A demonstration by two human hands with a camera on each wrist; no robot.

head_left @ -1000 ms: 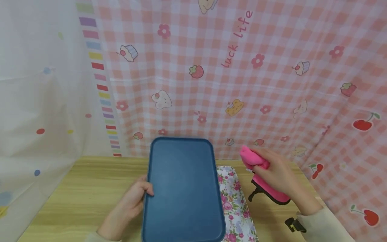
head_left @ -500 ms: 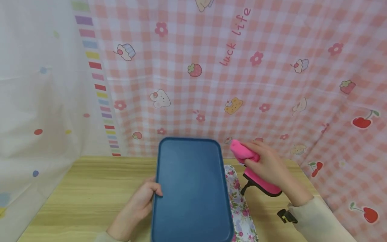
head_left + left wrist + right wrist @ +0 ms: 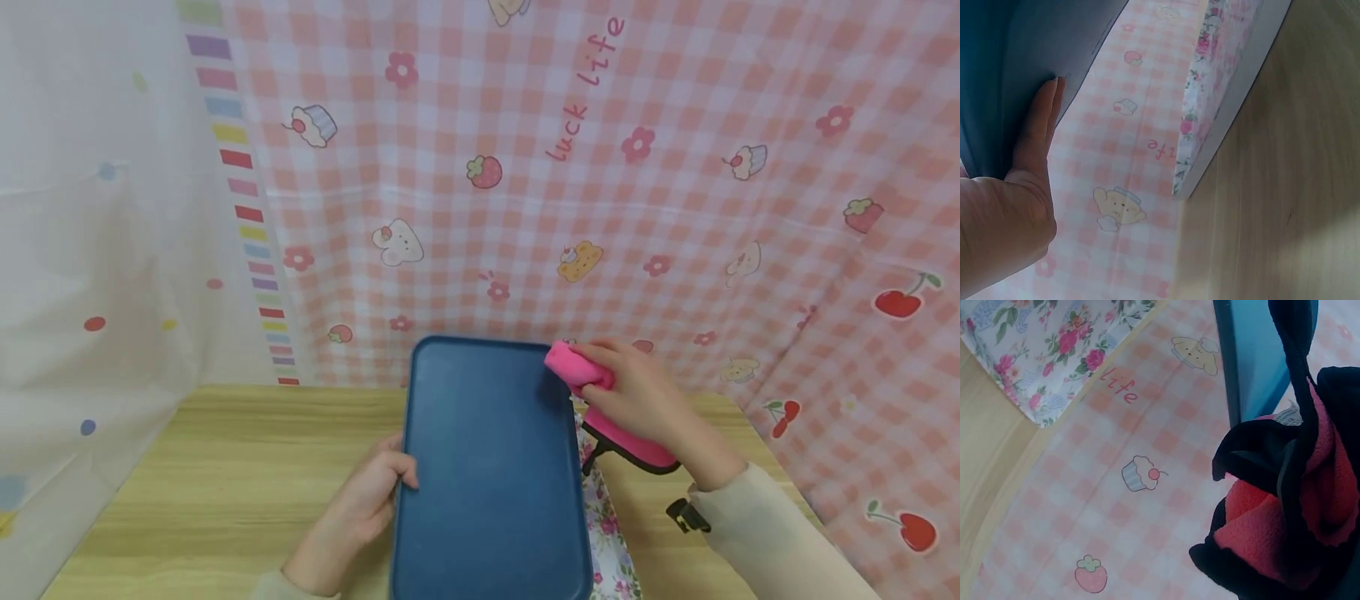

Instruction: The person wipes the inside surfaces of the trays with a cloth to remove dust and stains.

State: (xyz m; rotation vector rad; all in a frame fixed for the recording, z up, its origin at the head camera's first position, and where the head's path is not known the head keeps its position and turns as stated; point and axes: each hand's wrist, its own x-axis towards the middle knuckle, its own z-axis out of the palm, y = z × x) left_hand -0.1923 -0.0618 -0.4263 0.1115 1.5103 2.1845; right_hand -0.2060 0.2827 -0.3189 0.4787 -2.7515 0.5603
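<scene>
My left hand (image 3: 372, 493) grips a blue rectangular tray (image 3: 491, 467) by its left edge, thumb on the front face. The tray is held up, tilted toward me. From the left wrist view, the fingers of that hand (image 3: 1035, 140) lie along the tray's underside (image 3: 1054, 44). My right hand (image 3: 637, 390) holds a bunched pink cloth (image 3: 577, 367) with black trim at the tray's top right corner. Part of the cloth hangs below the hand. Up close in the right wrist view, folds of the cloth (image 3: 1254, 534) hide the right fingers.
Behind the tray, partly hidden, a floral-patterned box-like thing (image 3: 607, 533) rests on the wooden table (image 3: 225, 483). A pink checked curtain (image 3: 465, 208) hangs at the back and right. A white dotted curtain (image 3: 97, 250) hangs on the left.
The tray and my left hand have shifted right. My right hand has carried the cloth leftward, from beside the tray to its top right corner.
</scene>
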